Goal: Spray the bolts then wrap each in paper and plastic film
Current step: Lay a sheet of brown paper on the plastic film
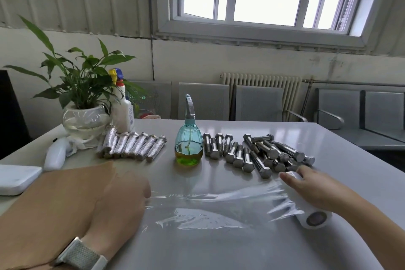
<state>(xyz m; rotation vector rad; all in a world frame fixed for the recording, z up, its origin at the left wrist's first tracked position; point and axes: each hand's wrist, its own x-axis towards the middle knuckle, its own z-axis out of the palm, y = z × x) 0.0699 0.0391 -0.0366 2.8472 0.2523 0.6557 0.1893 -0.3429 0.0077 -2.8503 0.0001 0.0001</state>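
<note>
While a sheet of plastic film [197, 208] lies stretched across the near part of the grey table [328, 160], the right hand [315, 188] grips the film roll [306, 210] at its right end, fingers curled over the top of the roll. The left hand [122, 199] rests on the film's left edge with its fingers folded under at the knuckles; whether they pinch the film cannot be told. A woven watch band [82, 255] circles that wrist. Under and left of that hand lies a sheet of brown paper [59, 193]. Beyond the film, bare steel bolts [258, 153] lie in a loose row and a heap toward the right, close to the right hand's fingertips. A teal spray bottle [189, 140] with greenish liquid stands upright just left of them. Farther left, wrapped bolts [131, 146] lie side by side in a row. Behind those stand a white spray bottle [122, 107] and a potted plant [83, 94] in a glass bowl. A white pad [15, 178] sits at the table's left edge.
</note>
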